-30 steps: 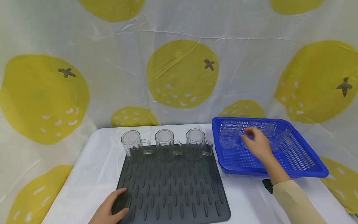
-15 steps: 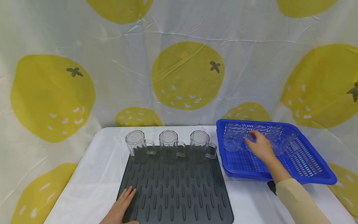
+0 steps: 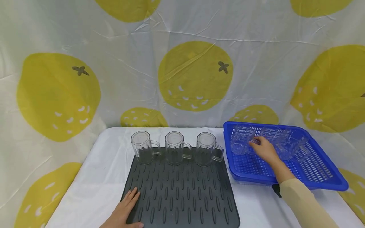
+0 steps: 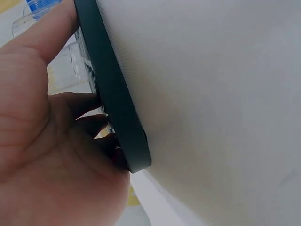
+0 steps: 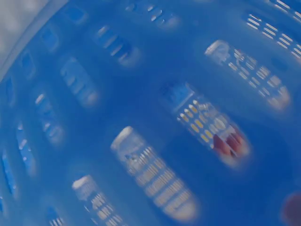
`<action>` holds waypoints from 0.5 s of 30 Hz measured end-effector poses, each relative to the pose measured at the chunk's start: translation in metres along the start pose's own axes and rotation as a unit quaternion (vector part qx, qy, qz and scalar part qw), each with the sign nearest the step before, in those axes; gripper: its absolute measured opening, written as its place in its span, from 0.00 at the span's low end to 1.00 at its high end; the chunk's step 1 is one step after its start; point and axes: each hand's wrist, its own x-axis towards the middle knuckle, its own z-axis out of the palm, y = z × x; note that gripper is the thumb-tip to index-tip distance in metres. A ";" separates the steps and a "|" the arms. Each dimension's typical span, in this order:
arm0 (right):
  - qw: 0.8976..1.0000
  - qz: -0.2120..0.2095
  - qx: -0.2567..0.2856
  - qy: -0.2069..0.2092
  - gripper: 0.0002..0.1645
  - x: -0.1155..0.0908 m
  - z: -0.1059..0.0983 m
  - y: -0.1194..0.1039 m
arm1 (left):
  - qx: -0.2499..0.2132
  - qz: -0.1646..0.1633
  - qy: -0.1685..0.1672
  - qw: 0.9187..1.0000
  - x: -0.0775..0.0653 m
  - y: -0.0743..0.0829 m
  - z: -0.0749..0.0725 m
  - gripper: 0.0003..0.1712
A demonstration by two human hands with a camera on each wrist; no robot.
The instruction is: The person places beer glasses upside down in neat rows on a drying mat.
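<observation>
My left hand [image 3: 123, 209] rests on the left edge of a dark grey ribbed drying mat [image 3: 182, 193], fingers extended over its top; the left wrist view shows the mat's thick edge [image 4: 115, 89] against the fingers. At the mat's back edge stand three upside-down glass mugs [image 3: 174, 148], handles to the right. Over in the blue plastic basket [image 3: 256, 180], my right hand [image 3: 265, 149] pinches the handle of a clear glass mug [image 3: 239, 146] lying on the left side. In the right wrist view, basket slats block most, with reddish fingertips [image 5: 230, 143] showing through a slot.
Several more clear mugs [image 3: 286, 147] lie in the basket, right of my right hand. White cloth [image 3: 94, 171] covers the table. Behind it hangs a white curtain [image 3: 128, 79] printed with lemons. A black object [image 3: 276, 190] sits by the right sleeve.
My left hand has come down flatter onto the mat's edge. The right fingers have closed on the mug handle in the basket. The head view has shifted slightly left.
</observation>
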 end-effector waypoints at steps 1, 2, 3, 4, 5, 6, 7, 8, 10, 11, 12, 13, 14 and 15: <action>1.000 0.003 0.003 -0.006 0.42 0.000 0.000 0.001 | 0.001 -0.003 -0.003 1.000 0.000 0.000 0.000 0.51; 1.000 0.003 0.004 -0.010 0.42 0.001 0.000 0.002 | -0.001 -0.006 -0.008 1.000 0.000 0.000 -0.001 0.51; 1.000 0.003 0.007 -0.015 0.43 0.001 0.000 0.003 | -0.004 -0.012 -0.014 1.000 0.000 0.001 -0.001 0.52; 1.000 0.003 0.011 -0.018 0.43 0.000 0.001 0.004 | -0.007 -0.017 -0.017 1.000 0.000 0.001 -0.002 0.52; 1.000 0.003 0.018 -0.019 0.43 0.000 0.001 0.004 | -0.012 -0.022 -0.021 0.999 -0.001 0.002 -0.002 0.52; 0.999 0.002 0.026 -0.019 0.43 0.000 0.001 0.004 | -0.014 -0.027 -0.026 0.999 -0.001 0.002 -0.003 0.52; 0.999 0.000 0.034 -0.018 0.42 0.000 0.002 0.004 | -0.014 -0.032 -0.031 0.999 -0.001 0.003 -0.003 0.52; 0.999 0.000 0.041 -0.015 0.42 0.000 0.002 0.005 | -0.022 -0.039 -0.037 0.998 -0.001 0.003 -0.003 0.52; 0.998 -0.002 0.056 -0.007 0.40 0.000 0.003 0.005 | -0.034 -0.049 -0.046 0.997 0.000 0.004 -0.004 0.52; 0.998 -0.005 0.061 -0.003 0.38 0.000 0.003 0.005 | -0.039 -0.052 -0.049 0.997 0.000 0.005 -0.004 0.52; 0.998 -0.009 0.064 0.001 0.36 0.000 0.003 0.005 | -0.043 -0.052 -0.049 0.996 0.000 0.006 -0.004 0.52; 0.998 -0.013 0.067 0.003 0.35 0.000 0.003 0.006 | -0.047 -0.051 -0.048 0.996 0.000 0.006 -0.004 0.52; 0.997 -0.017 0.071 0.006 0.33 0.000 0.003 0.006 | -0.045 -0.048 -0.044 0.997 0.000 0.006 -0.004 0.51; 0.997 -0.022 0.076 0.005 0.31 0.000 0.003 0.006 | -0.038 -0.045 -0.040 0.997 0.000 0.006 -0.004 0.51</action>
